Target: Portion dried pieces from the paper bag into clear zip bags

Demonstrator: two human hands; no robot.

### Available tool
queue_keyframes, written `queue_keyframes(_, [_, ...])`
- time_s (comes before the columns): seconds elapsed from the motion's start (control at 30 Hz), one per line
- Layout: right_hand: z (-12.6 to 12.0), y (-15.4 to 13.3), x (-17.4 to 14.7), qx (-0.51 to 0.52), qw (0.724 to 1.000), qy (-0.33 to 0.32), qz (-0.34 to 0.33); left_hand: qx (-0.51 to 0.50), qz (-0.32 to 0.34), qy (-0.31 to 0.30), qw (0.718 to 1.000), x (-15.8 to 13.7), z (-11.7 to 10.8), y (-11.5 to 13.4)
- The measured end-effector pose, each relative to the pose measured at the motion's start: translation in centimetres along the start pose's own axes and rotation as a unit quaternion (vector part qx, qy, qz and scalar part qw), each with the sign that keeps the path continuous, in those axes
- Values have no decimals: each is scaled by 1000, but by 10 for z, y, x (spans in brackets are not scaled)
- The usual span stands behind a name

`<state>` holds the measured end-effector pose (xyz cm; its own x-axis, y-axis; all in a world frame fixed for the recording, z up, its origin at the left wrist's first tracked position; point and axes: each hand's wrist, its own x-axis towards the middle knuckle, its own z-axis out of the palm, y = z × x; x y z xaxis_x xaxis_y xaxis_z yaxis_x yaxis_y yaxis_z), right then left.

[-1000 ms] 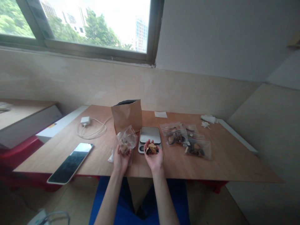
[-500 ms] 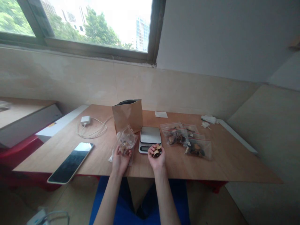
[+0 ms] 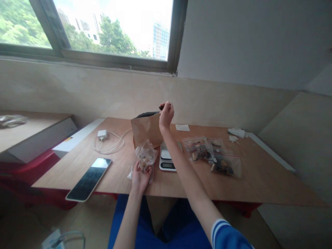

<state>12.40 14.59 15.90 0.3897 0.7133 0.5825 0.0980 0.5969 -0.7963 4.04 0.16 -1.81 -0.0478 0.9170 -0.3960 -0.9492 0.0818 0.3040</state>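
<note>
Room opens between the phone (image 3: 89, 180) and plastic bag (image 3: 145, 152), the cable (image 3: 109, 152) looping beyond.

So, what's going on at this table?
At a wooden table, a person's left hand holds a clear plastic bag with brownish pieces inside. The right hand grips a dark piece by the top right corner of an open brown paper bag. The right forearm crosses over a small scale, and filled zip bags lie to the scale's right.

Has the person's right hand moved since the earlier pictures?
Yes. Judged against the scale, the right hand has gone from its front edge up and away, past it, to the paper bag's top.
</note>
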Motion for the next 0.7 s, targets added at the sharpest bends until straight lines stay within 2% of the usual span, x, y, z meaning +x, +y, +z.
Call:
queue_keyframes(0.1, [25,5,17,-84,996,-11,-36,4,0,4,1000,0,0,0])
queue_keyframes(0.17, [37,8,20,-149,985,-57,-57,2,1,8,1000,0,0,0])
queue_keyframes(0.37, [47,17,8,-342,912,-182,-131,1,-2,14,1000,-1,1,1])
queue_keyframes(0.43, [46,21,4,-365,898,-204,-139,2,-3,11,1000,-1,1,1])
queue_keyframes(0.7, [35,26,-9,-383,867,-239,-209,6,5,3,1000,-1,2,-1])
